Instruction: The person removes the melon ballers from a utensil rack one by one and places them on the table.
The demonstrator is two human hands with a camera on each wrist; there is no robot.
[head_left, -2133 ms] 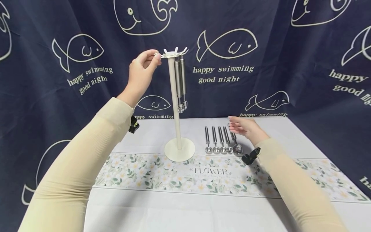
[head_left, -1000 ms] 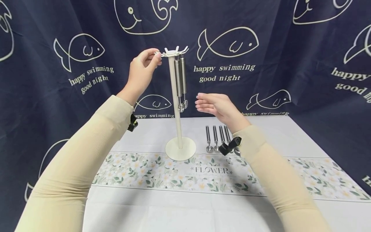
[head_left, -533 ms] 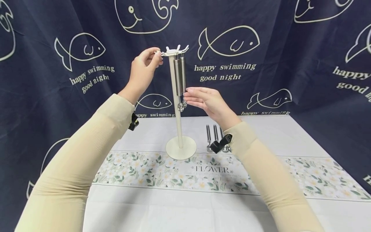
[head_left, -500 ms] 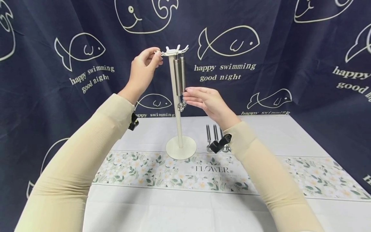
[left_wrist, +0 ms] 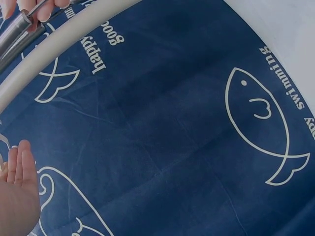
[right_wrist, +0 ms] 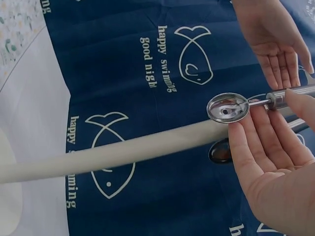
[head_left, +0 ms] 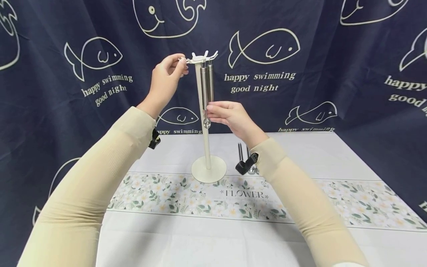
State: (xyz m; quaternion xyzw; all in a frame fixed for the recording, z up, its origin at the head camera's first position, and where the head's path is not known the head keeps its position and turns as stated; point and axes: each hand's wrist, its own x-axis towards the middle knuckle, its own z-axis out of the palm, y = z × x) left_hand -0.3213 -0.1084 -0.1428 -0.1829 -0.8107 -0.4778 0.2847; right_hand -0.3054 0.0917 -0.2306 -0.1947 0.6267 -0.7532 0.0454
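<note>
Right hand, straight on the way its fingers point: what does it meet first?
Probably the front hanging spoon, which the right hand is right up against; the stand's pole lines up just beyond. Depth is unclear, so the pole might come first.

The curtain (head_left: 333, 70) at the far side is deep navy, printed in pale cream outline with fish (head_left: 264, 46), a whale (head_left: 169, 22) and lettering (head_left: 260, 77) in the same cream. The tablecloth (head_left: 213, 241) is plain white. Across it, the runner (head_left: 156, 194) carries white flowers with yellow-orange centres and green leaves, bordered by thin dark lines, with "FLOWER" in grey. The stand (head_left: 207, 148) is cream throughout. The hanging spoons (head_left: 204, 89) are shiny silver; in the right wrist view one bowl (right_wrist: 228, 107) gleams pale, the other bowl (right_wrist: 220, 151) looks brownish black. The spoons on the table (head_left: 240, 152) are silver too. Both sleeves (head_left: 90, 185) are beige, the wrist straps (head_left: 245, 165) black.
</note>
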